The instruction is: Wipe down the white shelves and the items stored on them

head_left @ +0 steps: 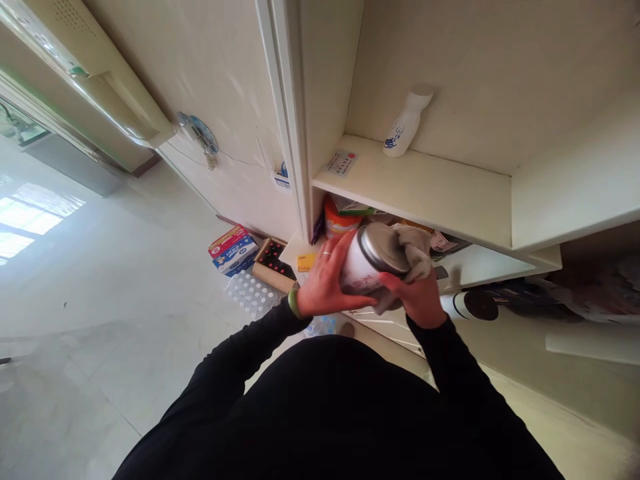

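Can (363, 263) with a white body and a metal end is held in the air, just below the edge of a white shelf (415, 190). Left grip (325, 280), with a ring (327, 253) on one finger and a green band (294, 303) at the wrist, is spread wide around the white body. Right grip (417, 300) is closed on the metal end through a gray cloth (413, 250), which lies over the top and falls down beside the can. This seems a good way of holding: the spread fingers carry the weight, so the other hand can press evenly and the smooth metal should not slide. Behind the hands, under the shelf, stands a tub (337, 217) with an orange side. On the floor (125, 320) lie a box of dark bottles (273, 263) and a pack of water bottles (250, 293).
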### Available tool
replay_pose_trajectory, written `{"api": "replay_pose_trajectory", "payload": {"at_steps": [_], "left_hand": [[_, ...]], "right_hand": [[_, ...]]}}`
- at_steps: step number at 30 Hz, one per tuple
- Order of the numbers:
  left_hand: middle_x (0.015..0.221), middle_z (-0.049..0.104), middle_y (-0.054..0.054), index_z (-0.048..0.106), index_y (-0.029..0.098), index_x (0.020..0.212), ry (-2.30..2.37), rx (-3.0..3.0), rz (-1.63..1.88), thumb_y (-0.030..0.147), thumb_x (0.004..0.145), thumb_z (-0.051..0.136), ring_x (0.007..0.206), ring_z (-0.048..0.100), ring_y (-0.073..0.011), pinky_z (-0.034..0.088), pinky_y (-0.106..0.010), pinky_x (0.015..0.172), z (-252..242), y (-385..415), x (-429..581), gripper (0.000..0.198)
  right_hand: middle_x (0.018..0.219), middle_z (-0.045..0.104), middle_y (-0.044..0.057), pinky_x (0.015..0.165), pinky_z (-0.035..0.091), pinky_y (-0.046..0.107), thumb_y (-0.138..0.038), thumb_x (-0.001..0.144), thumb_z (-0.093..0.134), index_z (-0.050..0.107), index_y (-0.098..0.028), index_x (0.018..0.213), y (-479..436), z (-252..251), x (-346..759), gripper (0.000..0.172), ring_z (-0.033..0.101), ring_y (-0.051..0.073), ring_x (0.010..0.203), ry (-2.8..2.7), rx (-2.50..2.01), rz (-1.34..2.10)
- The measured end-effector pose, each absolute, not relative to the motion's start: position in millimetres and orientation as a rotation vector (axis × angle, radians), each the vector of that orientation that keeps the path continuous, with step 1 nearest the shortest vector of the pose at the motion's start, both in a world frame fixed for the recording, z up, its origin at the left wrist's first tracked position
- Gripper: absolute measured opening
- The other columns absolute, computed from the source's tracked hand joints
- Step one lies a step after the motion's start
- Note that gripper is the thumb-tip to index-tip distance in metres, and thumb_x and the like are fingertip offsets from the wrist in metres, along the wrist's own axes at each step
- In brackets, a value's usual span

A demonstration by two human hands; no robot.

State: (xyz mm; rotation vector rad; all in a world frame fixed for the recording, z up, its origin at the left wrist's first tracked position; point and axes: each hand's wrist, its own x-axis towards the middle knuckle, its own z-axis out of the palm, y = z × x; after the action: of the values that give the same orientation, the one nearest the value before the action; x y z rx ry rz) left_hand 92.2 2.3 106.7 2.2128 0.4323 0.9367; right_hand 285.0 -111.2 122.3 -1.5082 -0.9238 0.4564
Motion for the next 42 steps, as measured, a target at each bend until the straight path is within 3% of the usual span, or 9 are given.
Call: {"api": "replay_pose_trajectory", "payload": {"at_steps": [5, 7, 9, 13, 17, 26, 32, 37, 42], "left_hand": [[0.174, 0.051, -0.017, 0.041, 0.033, 0.175, 0.137, 1.889, 0.586, 0.079, 0.055, 0.104, 0.162, 0.05, -0.0489, 0.048, -0.066, 0.132, 118, 34, 85, 0.143], [0.175, 0.051, -0.016, 0.043, 0.032, 0.174, 0.12, 1.776, 0.527, 0.08, 0.049, 0.105, 0.164, 0.047, -0.0503, 0.046, -0.066, 0.134, 116, 33, 91, 0.149], [0.175, 0.051, -0.017, 0.044, 0.03, 0.173, 0.156, 1.683, 0.578, 0.082, 0.055, 0.101, 0.163, 0.048, -0.0495, 0.046, -0.066, 0.134, 110, 25, 98, 0.141], [0.17, 0.056, -0.019, 0.047, 0.024, 0.168, 0.296, 1.58, 0.736, 0.08, 0.068, 0.095, 0.157, 0.055, -0.0478, 0.047, -0.066, 0.133, 102, 5, 105, 0.124], [0.166, 0.058, -0.019, 0.051, 0.022, 0.163, 0.405, 1.575, 0.784, 0.078, 0.066, 0.097, 0.155, 0.055, -0.0475, 0.042, -0.067, 0.135, 102, -3, 106, 0.121], [0.165, 0.06, -0.02, 0.045, 0.023, 0.166, 0.52, 1.631, 0.869, 0.077, 0.064, 0.099, 0.153, 0.057, -0.0468, 0.046, -0.065, 0.131, 112, -13, 110, 0.128], [0.167, 0.059, -0.018, 0.043, 0.025, 0.168, 0.664, 1.715, 0.943, 0.069, 0.064, 0.102, 0.154, 0.058, -0.0465, 0.049, -0.063, 0.128, 121, -15, 108, 0.128], [0.167, 0.06, -0.018, 0.043, 0.025, 0.169, 0.632, 1.77, 0.953, 0.07, 0.063, 0.102, 0.154, 0.058, -0.0472, 0.048, -0.064, 0.13, 124, -11, 104, 0.13], [0.169, 0.057, -0.021, 0.044, 0.022, 0.168, 0.544, 1.677, 0.89, 0.075, 0.064, 0.1, 0.158, 0.054, -0.0484, 0.042, -0.066, 0.135, 123, -13, 99, 0.129]], "right_hand": [[0.12, 0.079, 0.011, 0.117, 0.058, 0.063, -0.092, 0.047, 0.095, 0.077, -0.026, 0.11, -111, 136, 321, 0.093, 0.075, 0.04, 0.119, -1.162, -1.343, 0.463], [0.117, 0.079, 0.01, 0.114, 0.059, 0.062, -0.098, 0.05, 0.09, 0.078, -0.028, 0.109, -107, 141, 318, 0.092, 0.076, 0.039, 0.114, -1.207, -1.327, 0.426], [0.115, 0.079, 0.01, 0.115, 0.059, 0.06, -0.101, 0.061, 0.082, 0.077, -0.028, 0.11, -103, 142, 306, 0.088, 0.076, 0.037, 0.113, -1.18, -1.342, 0.361], [0.125, 0.079, 0.015, 0.115, 0.059, 0.058, -0.091, 0.087, 0.067, 0.074, -0.026, 0.122, -99, 131, 280, 0.075, 0.074, 0.036, 0.124, -0.999, -1.421, 0.185], [0.132, 0.077, 0.015, 0.117, 0.057, 0.06, -0.077, 0.097, 0.063, 0.071, -0.026, 0.133, -100, 117, 272, 0.063, 0.072, 0.036, 0.133, -0.934, -1.433, -0.004], [0.131, 0.068, 0.016, 0.116, 0.055, 0.061, -0.073, 0.092, 0.067, 0.06, -0.026, 0.143, -101, 112, 272, 0.069, 0.069, 0.037, 0.125, -0.863, -1.432, -0.187], [0.128, 0.062, 0.012, 0.109, 0.059, 0.057, -0.076, 0.104, 0.039, 0.065, -0.037, 0.135, -108, 128, 262, 0.056, 0.065, 0.036, 0.121, -1.106, -1.389, -0.285], [0.117, 0.065, 0.01, 0.103, 0.061, 0.055, -0.048, 0.103, 0.061, 0.068, -0.029, 0.122, -113, 145, 259, 0.028, 0.068, 0.031, 0.106, -1.132, -1.352, -0.374], [0.112, 0.073, 0.008, 0.101, 0.062, 0.05, -0.054, 0.098, 0.069, 0.068, -0.027, 0.125, -106, 140, 281, 0.038, 0.072, 0.029, 0.104, -1.032, -1.358, -0.175]]}}
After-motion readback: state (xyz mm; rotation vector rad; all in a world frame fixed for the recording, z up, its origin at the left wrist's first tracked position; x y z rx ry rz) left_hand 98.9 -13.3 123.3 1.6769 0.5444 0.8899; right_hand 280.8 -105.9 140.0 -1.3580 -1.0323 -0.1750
